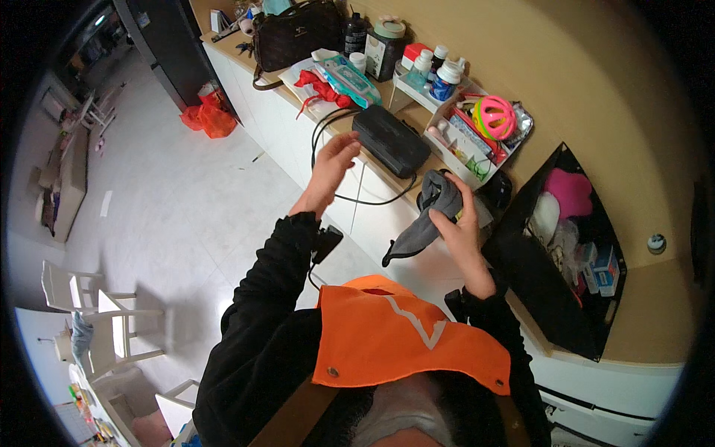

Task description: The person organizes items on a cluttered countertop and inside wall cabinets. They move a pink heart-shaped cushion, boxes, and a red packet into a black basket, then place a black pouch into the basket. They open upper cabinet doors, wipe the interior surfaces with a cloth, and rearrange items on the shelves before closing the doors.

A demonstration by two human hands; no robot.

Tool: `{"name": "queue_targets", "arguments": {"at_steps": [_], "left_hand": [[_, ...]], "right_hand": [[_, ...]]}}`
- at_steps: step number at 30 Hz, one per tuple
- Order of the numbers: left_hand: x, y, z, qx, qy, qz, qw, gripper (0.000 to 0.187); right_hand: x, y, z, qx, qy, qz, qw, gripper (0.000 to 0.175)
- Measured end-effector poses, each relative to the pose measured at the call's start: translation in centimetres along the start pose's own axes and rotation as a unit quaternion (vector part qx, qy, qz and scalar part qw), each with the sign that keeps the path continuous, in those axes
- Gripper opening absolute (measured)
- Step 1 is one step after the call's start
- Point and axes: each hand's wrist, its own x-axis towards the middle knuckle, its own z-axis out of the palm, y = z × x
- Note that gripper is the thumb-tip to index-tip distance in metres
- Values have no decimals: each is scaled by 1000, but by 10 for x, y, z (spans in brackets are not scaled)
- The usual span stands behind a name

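Note:
My right hand grips a crumpled grey cloth with black edging, held just off the counter's front edge. Part of the cloth hangs down towards my body. My left hand holds nothing, its fingers loosely bent and a little apart. It hovers by the near left end of a black oblong case lying on the wooden counter. Whether the fingertips touch the case, I cannot tell. A black cable loops from around the case over the counter's front.
Behind the case stand a white organizer tray with a pink-and-yellow ball, several bottles and a wipes pack. A black fabric bin holds boxes at right. A dark handbag sits far left; white chairs stand behind.

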Motion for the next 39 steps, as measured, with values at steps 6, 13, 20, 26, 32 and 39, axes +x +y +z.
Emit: {"name": "queue_targets", "arguments": {"at_steps": [6,13,20,26,32,39], "left_hand": [[71,9,-27,14,94,27,995,45],[156,18,-61,163,214,108,957,37],[137,39,-98,-64,42,14,997,34],[46,47,-72,-140,-230,10,963,74],[68,25,-125,-360,-137,-80,919,47],[114,-59,-204,-170,-134,79,973,17]], "right_hand": [[12,-1,1,70,-33,34,996,65],[22,-4,5,90,-58,53,993,48],[71,-34,34,236,-71,90,965,38],[133,-51,147,-77,-101,-66,990,53],[195,-55,177,-244,-196,-92,945,67],[265,6,199,-528,-85,-30,844,68]]}}
